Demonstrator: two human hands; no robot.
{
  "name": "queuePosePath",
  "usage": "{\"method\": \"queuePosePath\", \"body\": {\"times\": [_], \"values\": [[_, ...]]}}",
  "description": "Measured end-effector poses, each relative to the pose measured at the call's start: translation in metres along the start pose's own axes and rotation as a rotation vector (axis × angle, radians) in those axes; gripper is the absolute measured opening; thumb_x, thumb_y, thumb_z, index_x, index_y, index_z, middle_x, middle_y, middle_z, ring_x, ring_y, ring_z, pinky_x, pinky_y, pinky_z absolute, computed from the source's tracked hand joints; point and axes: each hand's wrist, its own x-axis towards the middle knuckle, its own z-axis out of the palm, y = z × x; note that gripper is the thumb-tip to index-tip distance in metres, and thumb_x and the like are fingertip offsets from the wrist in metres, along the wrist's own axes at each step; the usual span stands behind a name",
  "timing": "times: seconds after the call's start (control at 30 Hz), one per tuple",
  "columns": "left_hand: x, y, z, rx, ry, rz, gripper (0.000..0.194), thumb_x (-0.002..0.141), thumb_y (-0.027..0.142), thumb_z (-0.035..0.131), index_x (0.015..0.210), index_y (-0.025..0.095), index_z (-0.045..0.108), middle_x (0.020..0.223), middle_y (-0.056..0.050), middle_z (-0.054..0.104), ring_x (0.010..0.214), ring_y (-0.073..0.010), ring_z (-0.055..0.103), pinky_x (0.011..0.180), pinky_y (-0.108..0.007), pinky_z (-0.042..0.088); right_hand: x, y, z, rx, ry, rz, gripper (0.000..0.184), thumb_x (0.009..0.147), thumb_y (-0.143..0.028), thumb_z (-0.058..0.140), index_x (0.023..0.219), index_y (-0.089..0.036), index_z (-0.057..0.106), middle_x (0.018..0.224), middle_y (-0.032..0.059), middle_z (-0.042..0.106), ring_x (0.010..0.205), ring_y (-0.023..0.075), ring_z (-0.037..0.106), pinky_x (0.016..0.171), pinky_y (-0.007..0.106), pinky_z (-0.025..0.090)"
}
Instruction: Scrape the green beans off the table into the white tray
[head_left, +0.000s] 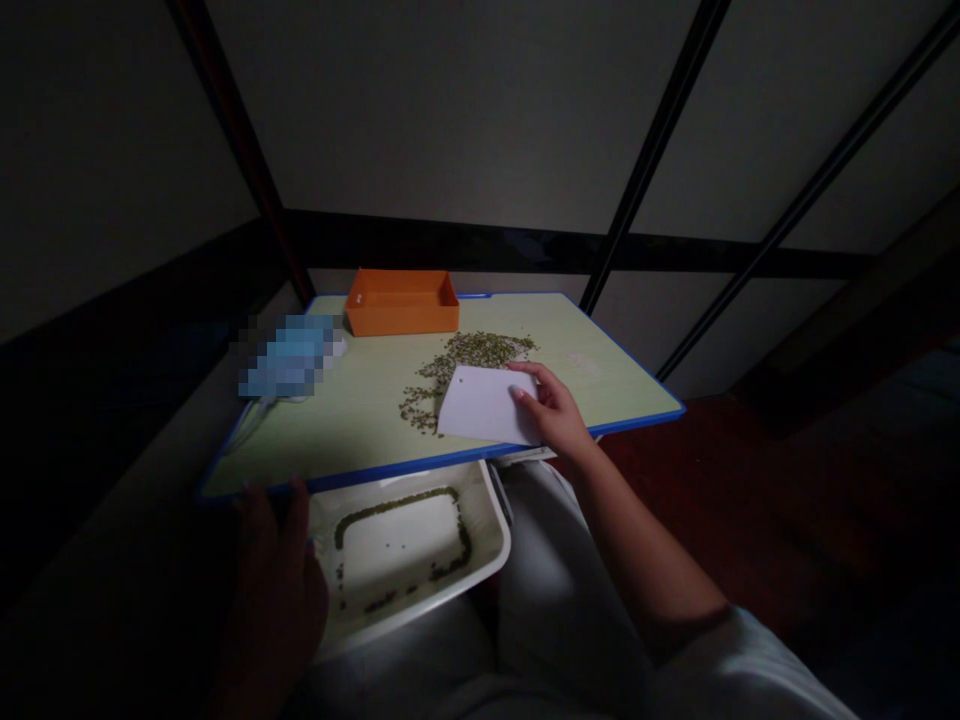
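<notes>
My right hand (551, 405) pinches a white scraper-like card (484, 405), thumb on top. A small hole shows near the card's upper left corner. Its left edge touches a spread of small green beans (484, 350) on the pale tabletop (360, 400). Deep in shadow, my left hand (281, 575) is at the left side of a white basin (486, 570), fingertips by the table's front edge and thumb against the basin wall. Beans line the basin's floor edges, with a few loose in the middle. The basin sits over my lap, below the table edge.
An orange open box (403, 305) stands at the table's back left. Left of it lies a blurred-out blue item (292, 355) with a pale cord or strap. Faint pale specks (583, 362) mark the tabletop's right part. Panelled walls (450, 120) rise directly behind.
</notes>
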Motion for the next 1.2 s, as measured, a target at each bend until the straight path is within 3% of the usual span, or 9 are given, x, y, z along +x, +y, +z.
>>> {"method": "queuePosePath", "body": {"times": [0.2, 0.53, 1.2], "values": [[-0.0007, -0.0031, 0.0058, 0.016, 0.042, 0.018, 0.066, 0.085, 0.018, 0.037, 0.147, 0.02, 0.013, 0.16, -0.018, -0.001, 0.147, -0.0339, 0.004, 0.117, -0.055, 0.024, 0.0001, -0.0018, -0.0008, 0.001, -0.049, -0.019, 0.031, 0.082, -0.036, 0.063, 0.111, -0.024, 0.061, 0.119, 0.006, 0.062, 0.106, 0.0207, 0.057, 0.093, 0.035, 0.044], [-0.0007, -0.0076, 0.0059, 0.029, 0.023, 0.041, 0.072, 0.084, 0.018, 0.039, 0.147, 0.028, 0.004, 0.161, -0.01, -0.008, 0.147, -0.0344, 0.004, 0.116, -0.057, 0.027, -0.0016, -0.0035, -0.001, 0.056, -0.122, 0.048, 0.034, 0.08, -0.039, 0.065, 0.11, -0.024, 0.059, 0.111, 0.0056, 0.062, 0.091, 0.018, 0.058, 0.076, 0.03, 0.047], [-0.0002, -0.004, 0.0062, 0.028, 0.059, 0.04, 0.073, 0.084, 0.016, 0.04, 0.147, 0.028, 0.004, 0.161, -0.011, -0.007, 0.147, -0.0339, 0.004, 0.116, -0.058, 0.026, -0.0037, -0.0058, -0.002, 0.134, -0.195, 0.083, 0.037, 0.077, -0.042, 0.069, 0.11, -0.025, 0.061, 0.111, 0.0048, 0.062, 0.091, 0.0176, 0.058, 0.075, 0.029, 0.048]]}}
